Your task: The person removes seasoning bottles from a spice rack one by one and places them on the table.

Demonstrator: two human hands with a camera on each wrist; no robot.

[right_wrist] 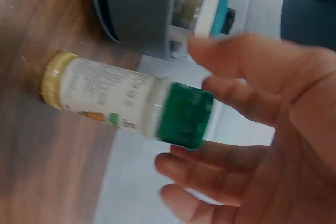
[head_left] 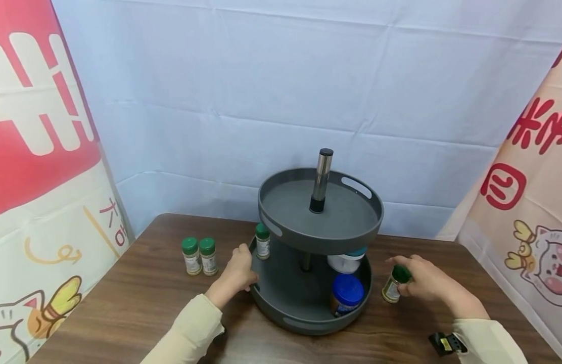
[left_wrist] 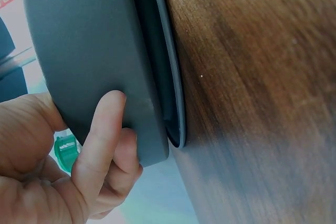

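A two-tier grey turntable (head_left: 281,303) stands on the table. My left hand (head_left: 237,270) grips the left rim of its lower tray; in the left wrist view, fingers (left_wrist: 105,124) lie against the tray wall (left_wrist: 89,51). To the right of the turntable, a spice bottle (right_wrist: 110,93) with a green cap stands on the table. My right hand (head_left: 424,278) is around its cap, fingers spread; a gap shows between the uppermost digit and the cap. On the lower tray are another green-capped bottle (head_left: 263,242), a blue-lidded jar (head_left: 347,290) and a clear container (head_left: 343,264).
Two green-capped spice bottles (head_left: 192,258) stand side by side on the wooden table (head_left: 140,298), left of the turntable. A metal post (head_left: 323,174) rises through the upper tray (head_left: 285,197). Pale cloth (head_left: 217,101) hangs behind; printed cloths hang at both sides.
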